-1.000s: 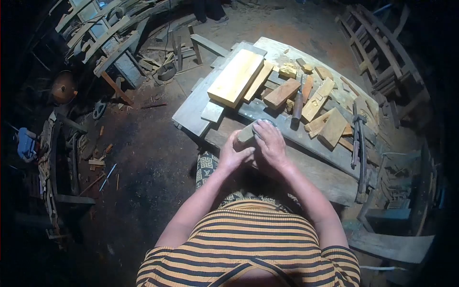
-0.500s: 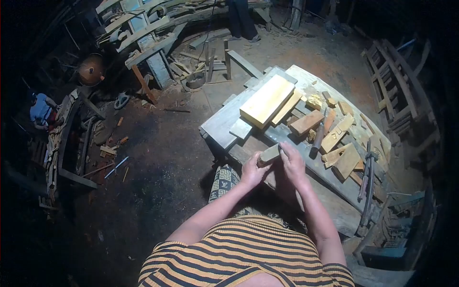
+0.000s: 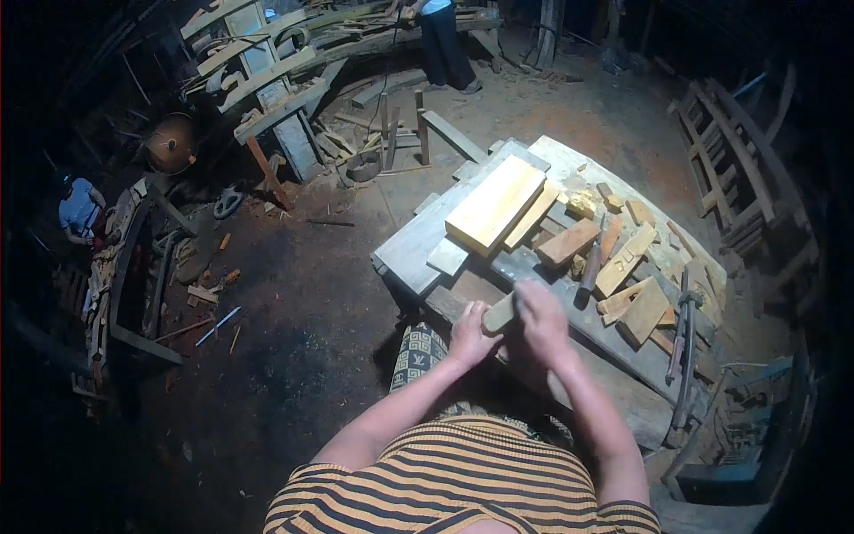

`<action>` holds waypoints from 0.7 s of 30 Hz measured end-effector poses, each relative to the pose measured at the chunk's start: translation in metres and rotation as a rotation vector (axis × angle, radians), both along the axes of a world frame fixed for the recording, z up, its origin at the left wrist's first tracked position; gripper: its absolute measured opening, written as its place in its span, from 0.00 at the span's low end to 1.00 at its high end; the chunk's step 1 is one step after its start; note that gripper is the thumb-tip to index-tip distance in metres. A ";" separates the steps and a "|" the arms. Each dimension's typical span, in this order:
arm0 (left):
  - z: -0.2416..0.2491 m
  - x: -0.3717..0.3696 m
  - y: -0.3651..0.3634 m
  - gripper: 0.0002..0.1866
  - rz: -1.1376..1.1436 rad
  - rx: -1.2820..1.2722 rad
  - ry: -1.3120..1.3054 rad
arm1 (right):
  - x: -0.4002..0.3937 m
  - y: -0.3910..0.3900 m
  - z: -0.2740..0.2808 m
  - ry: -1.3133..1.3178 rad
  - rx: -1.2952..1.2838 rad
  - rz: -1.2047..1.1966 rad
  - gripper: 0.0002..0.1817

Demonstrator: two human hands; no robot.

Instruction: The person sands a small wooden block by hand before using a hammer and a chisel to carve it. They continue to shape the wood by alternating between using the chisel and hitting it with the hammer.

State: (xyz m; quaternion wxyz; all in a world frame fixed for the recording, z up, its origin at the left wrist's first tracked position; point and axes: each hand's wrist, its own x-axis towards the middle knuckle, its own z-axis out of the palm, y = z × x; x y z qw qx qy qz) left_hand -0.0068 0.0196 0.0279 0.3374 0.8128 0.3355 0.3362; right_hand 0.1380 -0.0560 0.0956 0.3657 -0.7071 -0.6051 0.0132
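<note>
Both arms reach forward, elbows out wide and hands close together. The left hand point(image 3: 472, 335) is curled around the left side of a small wooden block point(image 3: 501, 315), its thumb near the top. The right hand point(image 3: 544, 322) is at the block's right side, fingers pointing to the far side; it is blurry, so I can't tell if it grips or just presses. The block is dull tan, with a flat top and roundish end. It is by the worktop's point(image 3: 633, 402) near edge.

Tan block point(image 3: 500, 316) aslant between the hands point(image 3: 471, 337)
</note>
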 end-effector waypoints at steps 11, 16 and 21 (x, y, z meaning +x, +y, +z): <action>-0.001 -0.001 0.002 0.28 -0.040 0.016 -0.023 | 0.018 0.012 -0.032 0.226 -0.088 -0.025 0.18; -0.013 0.003 0.008 0.27 -0.048 -0.044 0.002 | -0.036 -0.016 0.010 -0.222 0.047 0.222 0.23; -0.016 0.003 0.009 0.27 -0.070 -0.006 -0.012 | -0.022 -0.008 -0.015 -0.219 -0.014 0.218 0.21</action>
